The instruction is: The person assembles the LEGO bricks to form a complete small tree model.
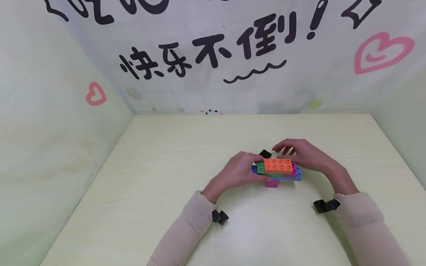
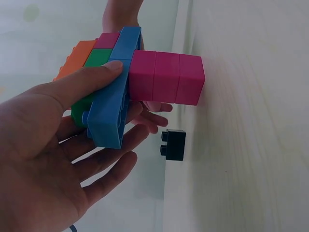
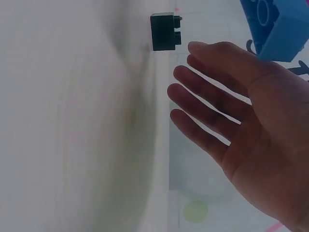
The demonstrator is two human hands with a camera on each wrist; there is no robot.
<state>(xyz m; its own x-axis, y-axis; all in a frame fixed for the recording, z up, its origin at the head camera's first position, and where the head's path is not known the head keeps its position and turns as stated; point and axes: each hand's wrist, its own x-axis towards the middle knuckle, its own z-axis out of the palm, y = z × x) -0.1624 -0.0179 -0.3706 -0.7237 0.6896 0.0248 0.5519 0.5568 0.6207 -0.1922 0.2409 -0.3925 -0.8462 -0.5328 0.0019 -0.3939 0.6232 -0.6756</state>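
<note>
My left hand (image 1: 237,171) grips a model of toy building bricks (image 1: 277,167), thumb on its blue layer. An orange brick (image 1: 273,165) tops it, above green and magenta ones. Under the blue bricks (image 2: 108,111), a column of magenta bricks (image 2: 166,77) points down toward the table; whether it touches is unclear. My right hand (image 1: 306,155) hovers beside the model's right end, fingers spread and holding nothing. Just beyond the model a black brick (image 1: 265,153) rests on the table. In the right wrist view, this black brick (image 3: 163,32) sits near my right fingertips.
The pale wooden table (image 1: 159,177) meets a printed backdrop (image 1: 199,92) with writing and hearts at the back, and side walls stand left and right. Small black devices (image 1: 219,217) are worn at both sleeve cuffs.
</note>
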